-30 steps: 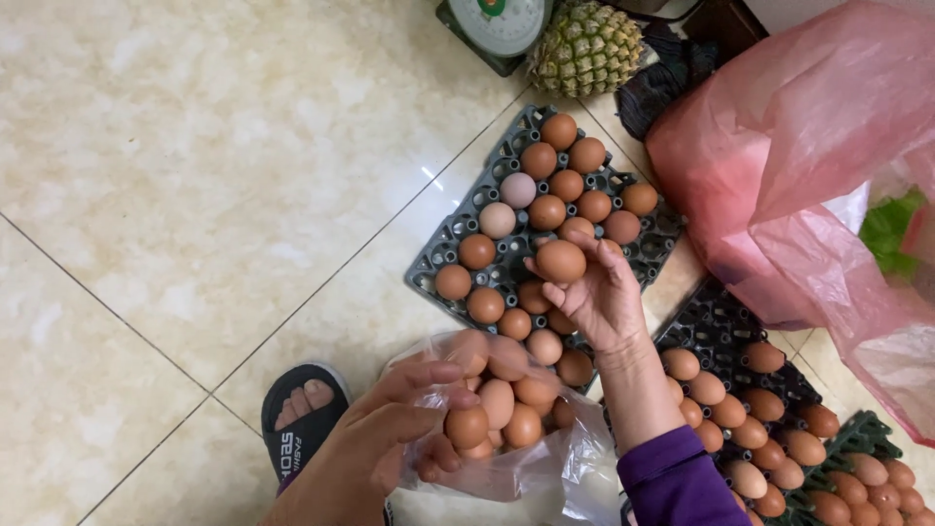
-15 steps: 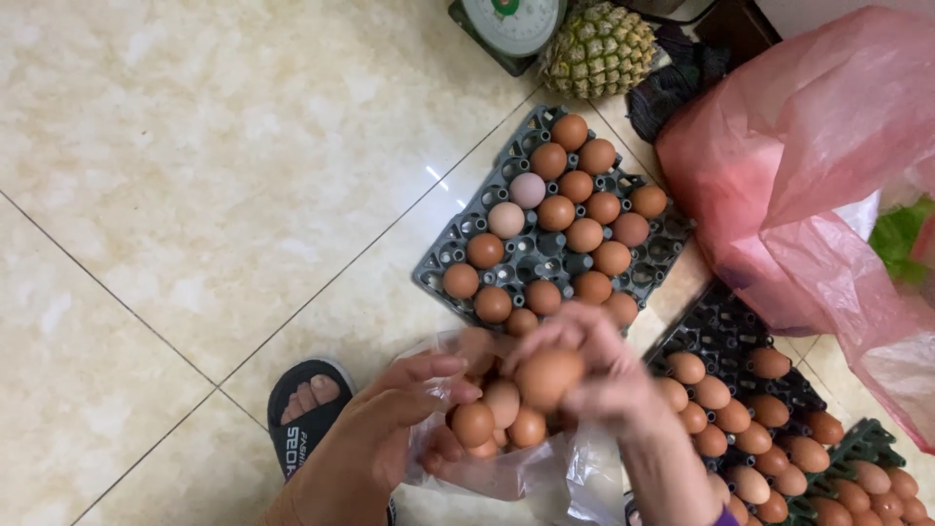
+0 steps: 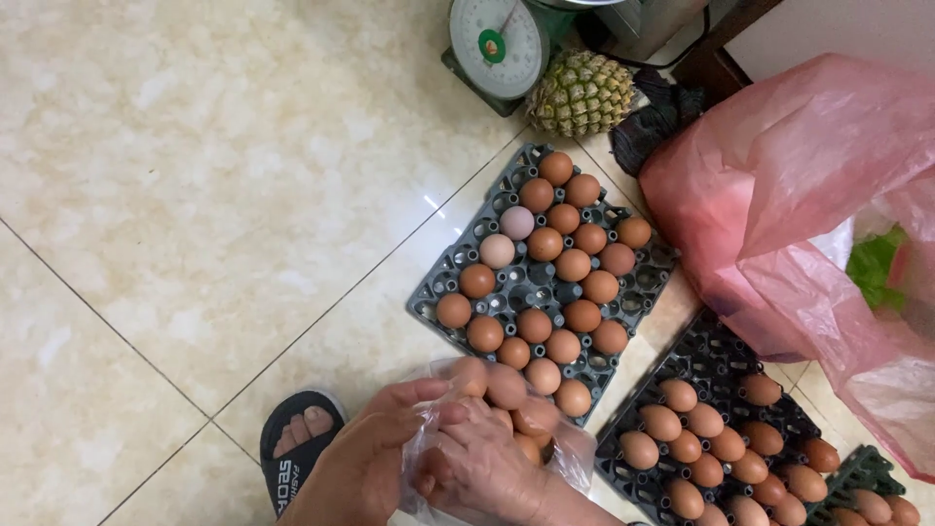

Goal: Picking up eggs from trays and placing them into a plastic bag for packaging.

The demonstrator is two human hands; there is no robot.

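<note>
Eggs [image 3: 506, 394], smooth brown ovals, in crinkled clear plastic bag [image 3: 575, 458].
Left hand [image 3: 365, 463] grips bag; right hand [image 3: 482, 468] inside, grasp unclear.

This looks like a small food shop or market stall run at floor level; beyond the hands, a dark egg tray [image 3: 623, 292] part-filled with brown eggs lies on glossy cream floor tiles [image 3: 195, 195]; further off stand a dial weighing scale [image 3: 499, 44] and a pineapple [image 3: 581, 93]; to the right lie more filled trays [image 3: 721, 360] and a pink plastic bag [image 3: 808, 214].
</note>
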